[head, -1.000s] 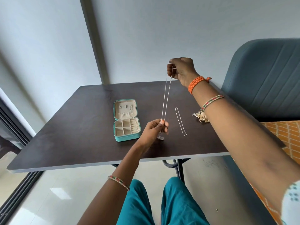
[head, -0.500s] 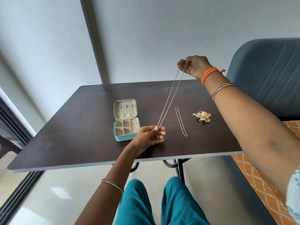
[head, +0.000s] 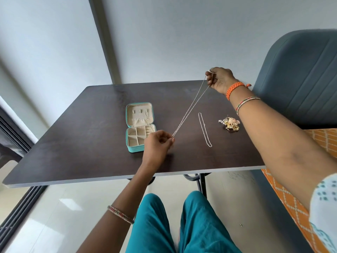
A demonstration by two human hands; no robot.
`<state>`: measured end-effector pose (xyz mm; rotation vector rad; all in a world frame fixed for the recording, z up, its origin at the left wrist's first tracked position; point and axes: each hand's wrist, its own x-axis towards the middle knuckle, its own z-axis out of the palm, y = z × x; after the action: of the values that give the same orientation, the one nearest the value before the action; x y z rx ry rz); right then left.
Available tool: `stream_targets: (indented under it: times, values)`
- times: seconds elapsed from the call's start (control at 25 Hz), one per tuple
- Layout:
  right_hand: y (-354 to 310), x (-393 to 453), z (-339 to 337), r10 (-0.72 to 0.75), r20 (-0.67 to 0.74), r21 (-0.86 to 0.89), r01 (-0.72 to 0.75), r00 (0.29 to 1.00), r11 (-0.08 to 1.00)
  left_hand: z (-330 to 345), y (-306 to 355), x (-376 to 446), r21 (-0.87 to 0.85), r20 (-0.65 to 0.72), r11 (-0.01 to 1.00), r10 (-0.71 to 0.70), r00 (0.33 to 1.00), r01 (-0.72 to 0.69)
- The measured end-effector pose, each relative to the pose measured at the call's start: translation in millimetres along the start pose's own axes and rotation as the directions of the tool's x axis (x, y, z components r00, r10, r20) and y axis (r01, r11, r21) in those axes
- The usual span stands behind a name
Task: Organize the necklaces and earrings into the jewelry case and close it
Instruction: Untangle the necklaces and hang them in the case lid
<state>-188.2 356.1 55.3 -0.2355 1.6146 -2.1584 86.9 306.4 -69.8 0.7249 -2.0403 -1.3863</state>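
Note:
A thin silver necklace (head: 189,109) is stretched taut in the air between my two hands. My right hand (head: 218,80) pinches its upper end above the table's far right side. My left hand (head: 158,141) pinches its lower end just right of the teal jewelry case (head: 140,149). The case lies open on the dark table (head: 73,139), its beige lid flat at the back and its divided tray in front. A second silver necklace (head: 204,129) lies stretched out on the table to the right. A pile of gold earrings (head: 230,123) sits further right.
A blue-grey upholstered chair (head: 300,73) stands at the right, by an orange patterned cushion (head: 326,137). My teal-clad knees (head: 182,221) are below the table's front edge. Grey walls rise behind the table, and a dark window frame runs along the left.
My right hand has carried the necklace's upper end to the right, so the chain now slants. My left hand has shifted slightly left, toward the case.

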Motion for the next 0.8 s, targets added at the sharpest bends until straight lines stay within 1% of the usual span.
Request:
stream_targets:
  times: [0.04,0.08,0.12,0.2,0.28,0.36,0.4,0.48,0.56,0.64,0.72,0.8]
  values:
    - [3.0,3.9,-1.5,0.001,-0.024,-0.015,-0.001,1.000,1.000,-0.6,-0.2,-2.9,0.146,-0.055,0.984,0.107,0.993,-0.098]
    - [6.3,7.8,-3.3,0.000,-0.049,-0.022,-0.001,0.999,1.000,-1.3,1.0,-6.3,0.257,-0.080,0.947,0.220,0.972,-0.193]
    - [9.4,11.6,-5.0,0.002,-0.070,-0.020,-0.003,0.998,1.000,-2.5,2.3,-8.9,0.329,-0.084,0.901,0.325,0.942,-0.282]
    - [15.5,18.1,-8.0,0.013,-0.103,0.003,-0.013,0.995,1.000,-5.0,7.4,-13.1,0.391,-0.050,0.813,0.486,0.873,-0.430]
    - [22.7,25.7,-9.0,0.045,-0.122,0.071,-0.037,0.991,0.997,-8.4,9.7,-14.0,0.404,0.023,0.764,0.541,0.841,-0.503]
    - [28.3,29.9,-10.7,0.076,-0.129,0.178,-0.052,0.989,0.983,-10.3,7.8,-14.9,0.384,0.052,0.774,0.527,0.848,-0.504]
    - [30.8,33.4,-10.8,0.098,-0.127,0.218,-0.069,0.987,0.973,-10.3,5.2,-15.3,0.368,0.037,0.802,0.493,0.869,-0.471]
    - [31.6,37.4,-11.9,0.130,-0.108,0.202,-0.106,0.986,0.974,-8.9,-0.3,-16.4,0.335,-0.003,0.868,0.389,0.921,-0.366]
    - [28.8,37.2,-11.5,0.132,-0.045,0.083,-0.128,0.990,0.988,-10.1,-3.6,-16.6,0.314,-0.041,0.907,0.307,0.951,-0.280]
    - [25.6,36.7,-12.4,0.092,0.065,-0.119,-0.084,0.994,0.989,-13.7,-3.4,-14.7,0.290,-0.104,0.930,0.264,0.959,-0.225]
    - [23.3,38.5,-17.4,0.080,0.165,-0.316,-0.024,0.983,0.949,-19.7,-1.6,-11.2,0.265,-0.185,0.947,0.236,0.954,-0.183]
    - [21.0,41.0,-26.7,0.054,0.191,-0.474,0.044,0.980,0.880,-25.3,-0.3,-7.3,0.252,-0.247,0.956,0.214,0.945,-0.150]
